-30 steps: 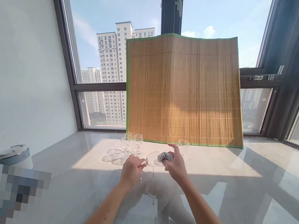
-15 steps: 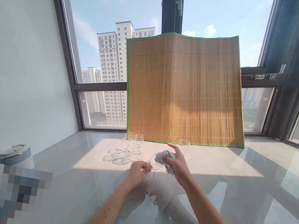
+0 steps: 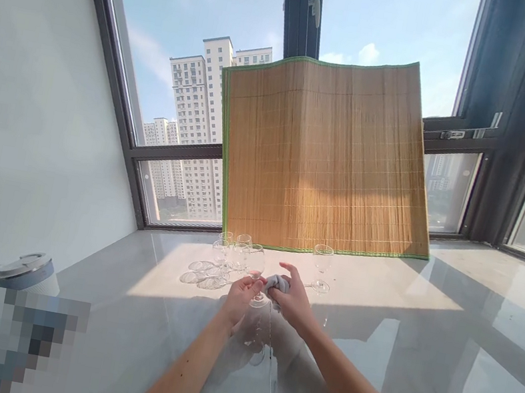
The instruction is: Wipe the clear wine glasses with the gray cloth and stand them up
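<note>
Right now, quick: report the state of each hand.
Left hand: closed, holding a stemmed glass between bowl and foot.
Right hand: closed on a bunched gray cloth, one finger extended.

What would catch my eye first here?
Probably the big straw mat with green edging, propped up before the window. Below it, the left hand holds a stemmed glass and the right hand a pale cloth. More glasses stand on either side.
</note>
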Demonstrator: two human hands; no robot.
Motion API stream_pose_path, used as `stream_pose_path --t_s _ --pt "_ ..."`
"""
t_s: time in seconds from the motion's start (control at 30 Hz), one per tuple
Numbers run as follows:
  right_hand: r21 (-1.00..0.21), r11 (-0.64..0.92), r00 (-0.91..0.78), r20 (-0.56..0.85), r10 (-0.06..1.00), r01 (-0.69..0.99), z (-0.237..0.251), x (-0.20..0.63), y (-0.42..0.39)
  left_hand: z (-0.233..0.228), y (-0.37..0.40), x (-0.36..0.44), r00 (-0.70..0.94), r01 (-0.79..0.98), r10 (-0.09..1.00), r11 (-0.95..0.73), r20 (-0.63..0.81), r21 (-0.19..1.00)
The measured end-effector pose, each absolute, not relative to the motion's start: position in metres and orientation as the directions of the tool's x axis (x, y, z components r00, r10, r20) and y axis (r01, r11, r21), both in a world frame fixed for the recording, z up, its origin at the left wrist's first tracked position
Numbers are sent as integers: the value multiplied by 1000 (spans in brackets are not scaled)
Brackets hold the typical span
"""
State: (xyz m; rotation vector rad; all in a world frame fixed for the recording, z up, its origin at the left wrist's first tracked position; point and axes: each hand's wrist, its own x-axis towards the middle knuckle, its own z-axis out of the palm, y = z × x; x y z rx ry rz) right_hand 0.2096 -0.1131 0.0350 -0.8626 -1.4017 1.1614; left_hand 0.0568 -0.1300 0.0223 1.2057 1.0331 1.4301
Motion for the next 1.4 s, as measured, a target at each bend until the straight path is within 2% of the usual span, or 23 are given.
stream_pose_path --t_s 0.1,0.23,0.33,0.4,0.47,0.57,0.7,0.83,0.97,1.07,1.23,1.4 --pt "-953 259 -195 287 938 -156 35 202 -121 22 -132 62 -46 -309 991 -137 129 941" --pt "-910 359 -149 392 908 -209 36 202 -122 20 -132 68 23 -298 985 -157 171 942" --pt "-900 419 -110 432 895 -121 33 202 -120 13 -129 70 35 -132 969 -238 244 962" --pt "-900 435 -110 434 894 -20 29 200 -119 7 -126 69 44 43 948 -316 314 948" --pt "-899 436 -95 430 898 48 26 199 -119 0 -123 67 56 228 920 -389 387 892" --pt "-911 410 -65 407 911 37 25 199 -119 -7 -121 65 70 433 893 -429 445 793" --pt "-897 438 -111 430 896 56 25 201 -118 -5 -122 64 86 558 895 -407 437 723" --pt "-871 436 -101 425 900 227 18 200 -114 0 -125 66 137 640 897 -404 421 653" --pt "-848 365 -4 394 919 385 11 202 -110 3 -128 66 215 734 903 -401 373 548" --pt "-868 227 150 321 935 441 11 210 -107 3 -129 64 244 770 900 -406 360 493" --pt "-889 -26 417 188 889 457 16 228 -100 5 -129 60 188 787 908 -367 373 496" --pt "-881 -155 491 97 866 446 19 246 -93 8 -130 57 158 789 927 -326 341 521"
